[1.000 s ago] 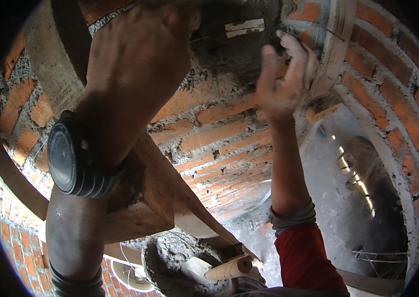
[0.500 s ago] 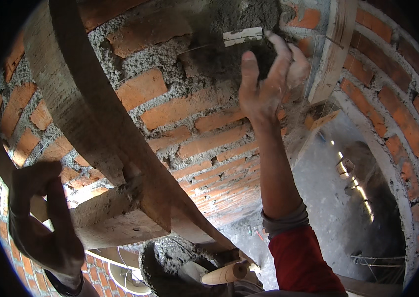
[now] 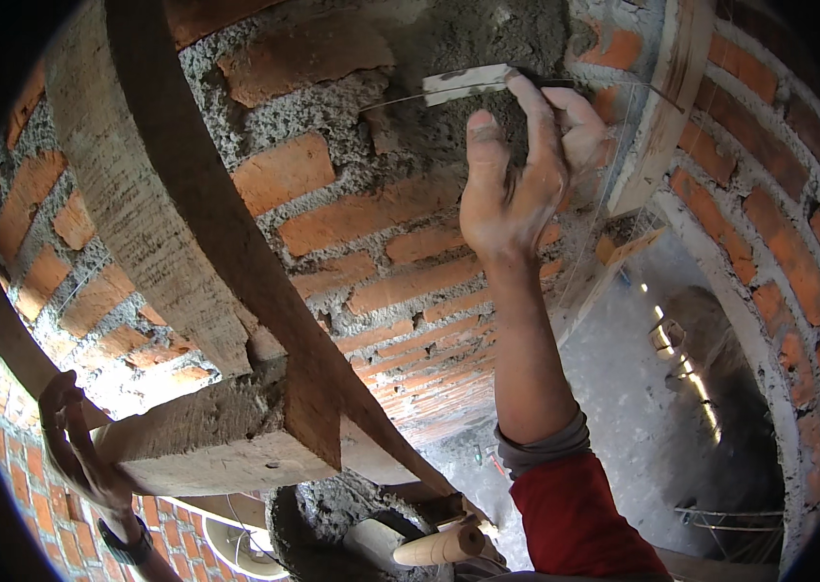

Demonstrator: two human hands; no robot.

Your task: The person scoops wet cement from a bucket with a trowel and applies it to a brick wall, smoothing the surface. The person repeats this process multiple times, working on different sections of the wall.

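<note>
Up on the brick wall [image 3: 361, 209], my right hand [image 3: 521, 175] has its thumb and fingers spread. Its index fingertip touches the right end of a short, pale, mortar-smeared strip [image 3: 468, 84], which lies against a patch of wet grey mortar [image 3: 492, 39]. A thin string [image 3: 390, 102] runs along the strip. At the far left, my left hand [image 3: 85, 446] is beside the end of a thick timber block [image 3: 225, 446], fingers extended and slightly bent; it seems to touch the wood, holding nothing I can make out.
A curved wooden board [image 3: 148, 184] crosses the left side. An upright plank [image 3: 657, 112] stands right of the mortar. Below, a container of mortar [image 3: 318, 514] holds a trowel with a wooden handle [image 3: 439, 545]. Another brick wall [image 3: 769, 233] curves along the right.
My left hand has moved down and away to the timber's end, its curled fingers straightening. The strip has shifted slightly left and tilted, with my right index finger now on its end.
</note>
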